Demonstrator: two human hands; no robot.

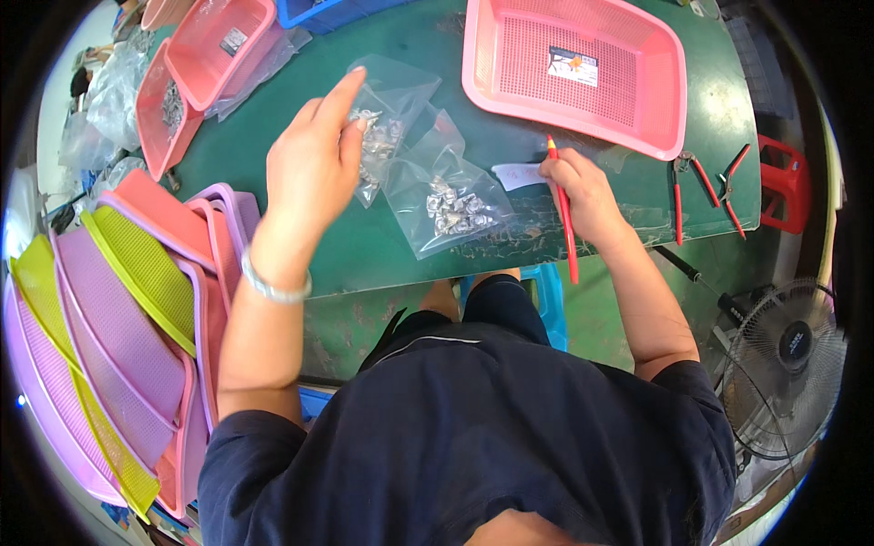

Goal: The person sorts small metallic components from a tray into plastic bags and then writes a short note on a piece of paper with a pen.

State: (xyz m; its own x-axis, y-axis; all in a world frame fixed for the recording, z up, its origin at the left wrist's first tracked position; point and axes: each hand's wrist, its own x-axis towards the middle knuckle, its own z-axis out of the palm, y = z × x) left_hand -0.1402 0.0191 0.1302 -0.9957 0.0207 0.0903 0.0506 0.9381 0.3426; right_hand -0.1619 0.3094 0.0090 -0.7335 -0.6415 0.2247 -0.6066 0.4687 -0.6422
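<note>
My right hand [587, 196] is closed around a long red pencil [566, 229], whose tip points away from me. Partly under that hand lies a small white paper slip [517, 176] on the green table [414, 259]. My left hand [314, 159] is raised over the table with its index finger stretched out and the thumb apart; nothing shows in it. Just to its right lie two clear plastic bags with small shiny metal parts: one bag [401, 86] is partly behind the hand, and the nearer bag [423, 235] lies in front of me.
A pink perforated basket [674, 109] stands beyond my right hand. Red-handled pliers [677, 205] lie at the table's right. Pink bins [166, 150] stand far left, near stacked coloured baskets [118, 291]. A fan [792, 341] and red stool [785, 187] are at right.
</note>
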